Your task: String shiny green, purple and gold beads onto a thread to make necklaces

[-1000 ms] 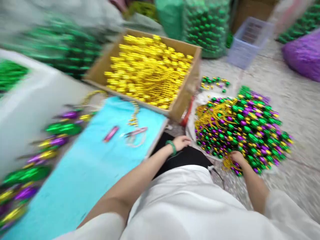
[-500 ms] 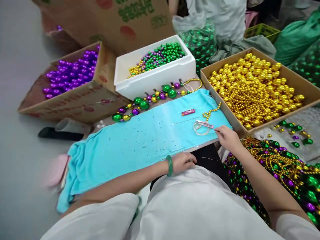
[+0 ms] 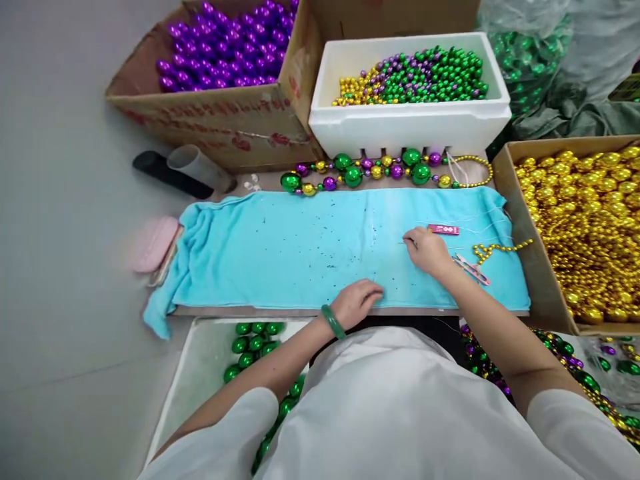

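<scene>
My right hand (image 3: 427,250) rests on a turquoise towel (image 3: 300,247) with its fingertips pinched together; what they pinch is too fine to make out. A small red tag (image 3: 443,229), thread snips (image 3: 473,268) and a short strand of gold beads (image 3: 500,249) lie just right of it. My left hand (image 3: 357,300), with a green bangle (image 3: 333,321) on the wrist, sits curled at the towel's near edge with nothing visible in it. Along the towel's far edge lies a long strand of green, purple and gold balls (image 3: 380,170).
Behind the towel stand a white foam box (image 3: 410,127) of mixed beads and a cardboard box of purple balls (image 3: 225,40). A box of gold balls (image 3: 585,220) is at the right. Green balls fill a tray (image 3: 200,360) below left. Mixed necklaces (image 3: 575,373) are piled lower right.
The view has swung left from the necklace pile to the towel. My right hand left the pile and now pinches at the towel's middle right. My left hand moved onto the towel's near edge.
</scene>
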`<state>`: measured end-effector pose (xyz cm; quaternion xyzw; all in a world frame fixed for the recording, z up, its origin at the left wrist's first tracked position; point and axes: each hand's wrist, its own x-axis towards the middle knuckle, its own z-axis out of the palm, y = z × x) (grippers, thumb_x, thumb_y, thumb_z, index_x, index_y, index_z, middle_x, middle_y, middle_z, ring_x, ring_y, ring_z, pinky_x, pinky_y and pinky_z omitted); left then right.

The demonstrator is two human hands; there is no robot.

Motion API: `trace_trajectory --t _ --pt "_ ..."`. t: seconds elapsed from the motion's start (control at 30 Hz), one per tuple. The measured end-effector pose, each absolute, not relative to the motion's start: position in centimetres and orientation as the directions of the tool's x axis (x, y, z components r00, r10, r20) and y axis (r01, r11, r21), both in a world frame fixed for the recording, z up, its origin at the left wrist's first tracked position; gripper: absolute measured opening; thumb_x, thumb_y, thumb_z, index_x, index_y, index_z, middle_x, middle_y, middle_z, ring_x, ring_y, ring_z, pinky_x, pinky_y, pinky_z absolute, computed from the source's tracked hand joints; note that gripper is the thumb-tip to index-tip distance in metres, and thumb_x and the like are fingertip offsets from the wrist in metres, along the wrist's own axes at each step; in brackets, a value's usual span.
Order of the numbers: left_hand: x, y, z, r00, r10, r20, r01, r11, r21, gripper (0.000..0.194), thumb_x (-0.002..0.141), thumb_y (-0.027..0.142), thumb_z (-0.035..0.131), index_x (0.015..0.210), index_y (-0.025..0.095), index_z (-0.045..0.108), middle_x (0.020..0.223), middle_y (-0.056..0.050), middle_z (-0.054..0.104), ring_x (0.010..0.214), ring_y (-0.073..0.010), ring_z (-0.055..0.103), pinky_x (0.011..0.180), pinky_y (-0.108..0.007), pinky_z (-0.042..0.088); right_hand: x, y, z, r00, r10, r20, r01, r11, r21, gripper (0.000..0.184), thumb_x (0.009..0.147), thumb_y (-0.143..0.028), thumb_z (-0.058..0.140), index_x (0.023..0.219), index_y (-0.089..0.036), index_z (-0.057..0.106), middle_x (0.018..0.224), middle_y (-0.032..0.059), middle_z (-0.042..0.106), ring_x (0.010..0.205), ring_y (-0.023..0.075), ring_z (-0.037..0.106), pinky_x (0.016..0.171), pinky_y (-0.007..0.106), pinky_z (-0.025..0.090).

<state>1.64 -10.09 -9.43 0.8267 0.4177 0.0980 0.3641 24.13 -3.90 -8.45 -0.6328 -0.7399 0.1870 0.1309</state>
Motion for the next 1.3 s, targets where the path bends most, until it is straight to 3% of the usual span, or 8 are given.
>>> trace_trajectory --t 0.1,0.33,0.53,0.73,0.83,0.9,1.03,1.3 --pt "-0.1 -9.4 -9.9 0.608 0.791 -0.074 0.607 -0.402 0.685 0.023 0.093 0.025 0.045 0.094 0.018 0.066 0.090 -0.006 0.068 0.087 -0.0172 0.062 0.081 -0.031 0.049 19.5 -0.8 -8.8 -0.089 0.992 -0.091 0.865 0.032 -0.501 0.027 0.091 -0.026 0.042 0.101 -0.016 0.065 0.105 0.0098 0.066 0.098 0.0211 0.060 0.083 0.030 0.043" --pt "-1.7 -10.2 -12.2 0.607 0.793 0.038 0.511 -0.428 0.746 0.023 0.093 0.025 0.044 0.094 0.017 0.065 0.091 -0.007 0.067 0.087 -0.0177 0.059 0.082 -0.033 0.048 14.7 3.2 -10.6 0.181 0.923 -0.339 0.826 -0.330 -0.456 0.025 0.082 -0.023 0.053 0.101 -0.011 0.064 0.110 0.0176 0.064 0.099 0.0263 0.061 0.084 0.036 0.045" --pt "-2.3 -11.4 -13.8 0.609 0.782 0.130 0.496 -0.504 0.707 0.020 0.092 0.023 0.046 0.094 0.018 0.065 0.094 -0.009 0.064 0.087 -0.0196 0.056 0.079 -0.036 0.047 16.7 4.9 -10.6 0.183 0.877 -0.444 0.713 -0.430 -0.554 0.011 0.070 -0.022 0.067 0.078 -0.014 0.066 0.072 0.0050 0.065 0.067 0.0159 0.059 0.064 0.027 0.044" --pt "-3.1 -11.5 -14.5 0.612 0.769 0.183 0.459 -0.534 0.710 0.019 0.092 0.021 0.045 0.096 0.018 0.064 0.097 -0.008 0.063 0.089 -0.0189 0.057 0.081 -0.036 0.048 17.9 5.1 -9.2 0.134 0.867 -0.479 0.599 -0.456 -0.658 0.009 0.073 -0.021 0.060 0.077 -0.013 0.062 0.053 -0.0023 0.051 0.044 0.0083 0.045 0.047 0.022 0.034" --pt "-3.0 -11.6 -14.7 0.604 0.766 0.220 0.458 -0.559 0.691 0.019 0.092 0.019 0.046 0.095 0.018 0.065 0.097 -0.008 0.064 0.090 -0.0188 0.056 0.081 -0.035 0.048 18.8 3.3 -8.1 0.063 0.899 -0.433 0.635 -0.371 -0.678 0.009 0.073 -0.019 0.058 0.077 -0.013 0.063 0.057 -0.0020 0.052 0.050 0.0083 0.046 0.051 0.022 0.035" --pt "-2.9 -11.7 -14.8 0.598 0.765 0.239 0.468 -0.576 0.671 0.018 0.091 0.018 0.047 0.095 0.017 0.065 0.098 -0.008 0.064 0.090 -0.0190 0.056 0.082 -0.036 0.048 19.4 1.3 -7.3 -0.078 0.935 -0.346 0.735 -0.181 -0.654 0.009 0.074 -0.018 0.057 0.076 -0.014 0.065 0.064 -0.0001 0.057 0.058 0.0096 0.049 0.058 0.023 0.036" --pt "-2.7 -12.0 -15.0 0.585 0.771 0.252 0.500 -0.587 0.637 0.021 0.091 0.019 0.046 0.098 0.018 0.065 0.098 -0.009 0.065 0.089 -0.0195 0.056 0.081 -0.037 0.048 19.9 -3.3 -6.5 -0.291 0.917 -0.273 0.876 0.140 -0.462 0.017 0.078 -0.013 0.050 0.078 -0.015 0.067 0.084 0.0042 0.065 0.073 0.0132 0.054 0.066 0.025 0.036" --pt "-2.6 -12.1 -15.1 0.584 0.766 0.270 0.530 -0.611 0.588 0.021 0.091 0.018 0.045 0.100 0.018 0.065 0.099 -0.009 0.065 0.087 -0.0192 0.056 0.080 -0.037 0.048 17.9 -7.6 -8.5 -0.396 0.848 -0.354 0.915 0.329 -0.235 0.025 0.090 -0.019 0.042 0.088 -0.018 0.067 0.093 0.0083 0.064 0.083 0.0183 0.059 0.062 0.026 0.034"
